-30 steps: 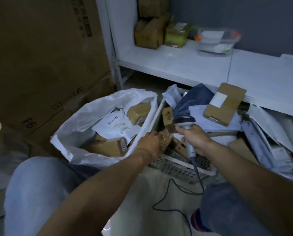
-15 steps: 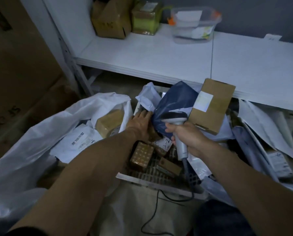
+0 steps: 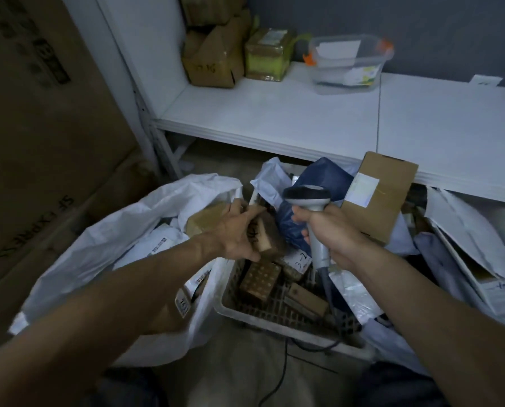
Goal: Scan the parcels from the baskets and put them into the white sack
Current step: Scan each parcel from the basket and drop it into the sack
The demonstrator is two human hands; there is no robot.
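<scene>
Dim stockroom corner, floor level, below a long white shelf [image 3: 274, 113]. Small brown parcel [image 3: 264, 240], handwriting on one face, held over the left side of the white basket [image 3: 274, 320], close to the sack's rim, with the left grip [image 3: 236, 235] curled round it. Just to the right, right grip [image 3: 333, 230] wrapped tight round the handle of a grey scanner [image 3: 307, 196], head raised beside the parcel. Hard to tell whether it is aimed at the parcel. No barcode label visible on the parcel from here. Black cable [image 3: 286, 368] trailing down to the floor.

Step in hand, by the look of it: scanning this one parcel, picked up but not yet dropped. Next move likely calls for turning the parcel until its label faces the scanner head, triggering, then swinging left over the open mouth of the white sack [image 3: 121, 230], touching the basket and already holding several boxes and mailers, and letting go there.

Further out: more small boxes on the basket floor, with a dark blue mailer [image 3: 324, 177] and a labelled cardboard box [image 3: 389, 201] heaped behind. Pale mailers spilling to the right. Clear tub [image 3: 348, 66] and brown cartons up on the shelf, and tall cardboard cartons [image 3: 39, 142] at far left.
</scene>
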